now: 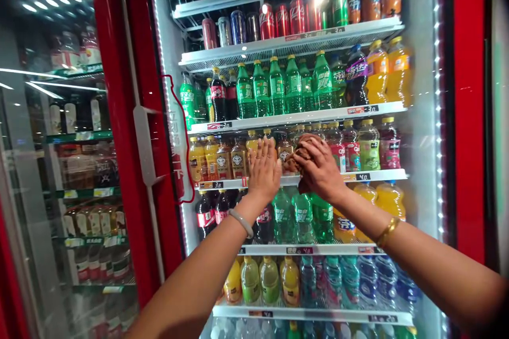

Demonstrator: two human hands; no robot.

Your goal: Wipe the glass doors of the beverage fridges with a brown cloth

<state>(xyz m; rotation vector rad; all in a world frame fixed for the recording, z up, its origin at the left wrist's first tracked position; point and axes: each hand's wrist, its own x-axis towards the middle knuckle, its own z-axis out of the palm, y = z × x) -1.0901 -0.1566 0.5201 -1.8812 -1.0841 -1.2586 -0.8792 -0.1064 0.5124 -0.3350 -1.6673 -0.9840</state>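
Observation:
My left hand lies flat against the glass door of a drinks cooler, fingers stretched upward and nothing in it. To its right, my right hand is closed on a crumpled brown cloth, pressed to the same glass. Part of the cloth bunches up beneath the palm and hangs below it. Both hands are level with the shelf of small juice bottles, which stand behind the glass and are partly covered by my fingers.
Shelves behind the glass hold cans, green soda bottles and orange soda bottles. A red door frame runs down the right. On the left are a light door handle and another glass-fronted cooler.

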